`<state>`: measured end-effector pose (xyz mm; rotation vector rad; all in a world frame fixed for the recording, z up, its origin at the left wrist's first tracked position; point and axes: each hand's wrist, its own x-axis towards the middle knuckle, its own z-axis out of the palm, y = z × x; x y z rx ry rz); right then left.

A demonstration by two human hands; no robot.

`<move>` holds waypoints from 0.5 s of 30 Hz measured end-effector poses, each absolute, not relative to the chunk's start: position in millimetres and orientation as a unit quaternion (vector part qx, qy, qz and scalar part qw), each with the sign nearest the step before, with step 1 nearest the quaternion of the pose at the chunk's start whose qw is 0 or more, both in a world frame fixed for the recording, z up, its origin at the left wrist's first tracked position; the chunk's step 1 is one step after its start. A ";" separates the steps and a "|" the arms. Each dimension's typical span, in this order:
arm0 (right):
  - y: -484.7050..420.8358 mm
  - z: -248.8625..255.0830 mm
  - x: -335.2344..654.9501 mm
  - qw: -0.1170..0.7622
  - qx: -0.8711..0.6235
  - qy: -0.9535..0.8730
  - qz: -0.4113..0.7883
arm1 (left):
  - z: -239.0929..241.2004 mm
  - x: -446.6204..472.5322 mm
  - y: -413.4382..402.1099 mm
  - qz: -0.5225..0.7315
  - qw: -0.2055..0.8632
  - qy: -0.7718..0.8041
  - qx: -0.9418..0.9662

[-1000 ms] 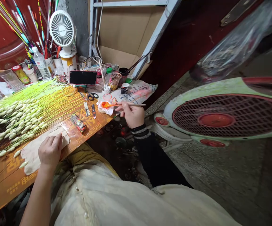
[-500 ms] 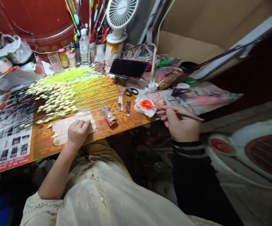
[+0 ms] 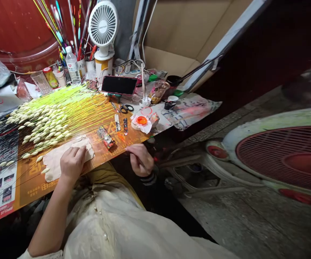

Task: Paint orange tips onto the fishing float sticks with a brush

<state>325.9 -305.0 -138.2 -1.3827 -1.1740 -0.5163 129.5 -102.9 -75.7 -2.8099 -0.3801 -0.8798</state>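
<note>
My right hand [image 3: 141,160] is at the table's front edge, fingers closed on a thin paintbrush. Its orange-wet bristles [image 3: 122,137] point away from me over the table top. My left hand [image 3: 73,160] rests on a crumpled beige cloth [image 3: 53,162], fingers curled down; whatever they may hold is hidden. Left of it lie many pale, bulb-shaped fishing floats [image 3: 47,124] with thin dark stems and yellow-green tips. One float [image 3: 45,170] sits on the cloth's left edge. A small pot of orange paint [image 3: 141,121] stands on white paper to the right.
Between my hands lies a small printed box [image 3: 106,137]. Behind are black scissors [image 3: 127,108], a phone [image 3: 119,85], a white fan [image 3: 103,27] and a water bottle [image 3: 72,66]. A large fan with a reddish grille [image 3: 279,151] stands at the right.
My right hand has moved the paintbrush left from the orange paint to the table's front edge. My left hand stays on the cloth. The view has turned right.
</note>
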 end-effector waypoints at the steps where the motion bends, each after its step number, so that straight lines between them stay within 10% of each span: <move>1: -301.3 -142.5 323.5 0.578 -0.593 -0.508 -0.237 | -75.0 129.8 -102.6 -0.298 0.092 -0.126 -0.942; 15: -284.0 -153.8 316.6 0.564 -0.613 -0.478 -0.277 | -68.7 132.4 -103.8 -0.304 0.119 -0.123 -0.937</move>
